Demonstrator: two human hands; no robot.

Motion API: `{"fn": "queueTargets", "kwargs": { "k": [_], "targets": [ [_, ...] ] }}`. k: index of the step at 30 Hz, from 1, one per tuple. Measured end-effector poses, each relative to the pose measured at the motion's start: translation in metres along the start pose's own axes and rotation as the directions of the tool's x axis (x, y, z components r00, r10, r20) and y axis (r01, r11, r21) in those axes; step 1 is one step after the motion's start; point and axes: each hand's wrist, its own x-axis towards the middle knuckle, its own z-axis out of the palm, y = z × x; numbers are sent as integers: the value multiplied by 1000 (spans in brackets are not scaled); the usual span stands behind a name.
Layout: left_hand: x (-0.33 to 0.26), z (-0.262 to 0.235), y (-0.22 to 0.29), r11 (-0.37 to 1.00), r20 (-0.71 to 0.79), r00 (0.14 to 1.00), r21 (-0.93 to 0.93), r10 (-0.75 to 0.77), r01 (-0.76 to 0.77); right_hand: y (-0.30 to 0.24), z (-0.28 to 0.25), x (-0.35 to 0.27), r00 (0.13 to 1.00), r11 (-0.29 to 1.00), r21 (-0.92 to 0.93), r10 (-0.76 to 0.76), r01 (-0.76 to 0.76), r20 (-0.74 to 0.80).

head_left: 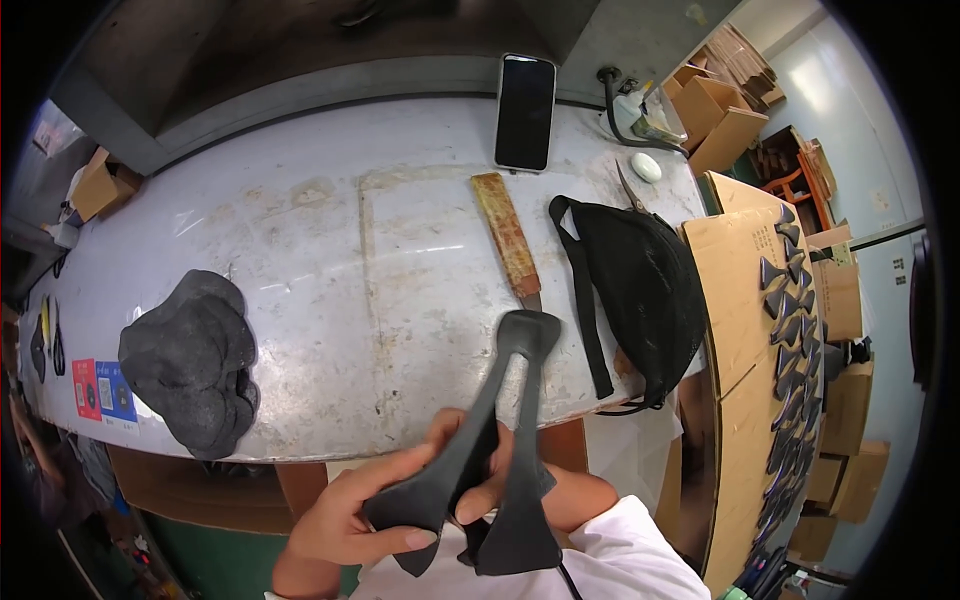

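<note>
Over the table's front edge I hold a black forked piece (528, 335), shaped like a bicycle saddle with a long gap down its middle. Its narrow rounded end points away from me, and its two wide wings are toward my body. My left hand (345, 505) grips the left wing, thumb across the near side. Behind and between the prongs my right hand (483, 497) closes on the piece; most of that hand is hidden. Just past the narrow end lies a tool with a worn, tape-like brown handle (505, 235); its metal blade is partly covered by the piece.
On the white table (300, 240) lie a lumpy dark grey mass (190, 360), a phone (525, 112), a black bag (640, 290), a pointed metal tool (630, 187) and a white oval object (645, 167). At right, cardboard (740, 300) bears several dark curved pieces (787, 330).
</note>
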Motion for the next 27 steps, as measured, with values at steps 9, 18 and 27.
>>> {"fn": "queueTargets", "kwargs": {
  "k": [9, 18, 27],
  "targets": [
    [-5, 14, -13, 992, -371, 928, -125, -21, -27, 6, 9, 8, 1000, 999, 37, 15, -15, -19],
    [-2, 16, -11, 991, -366, 930, -132, -36, -13, 1, 8, 9, 999, 999, 3, 42, -42, -15],
    [-2, 17, -14, 998, -200, 980, 67, 22, -9, 10, 8, 22, 805, 907, 21, -364, 422, -468]
  ]
}}
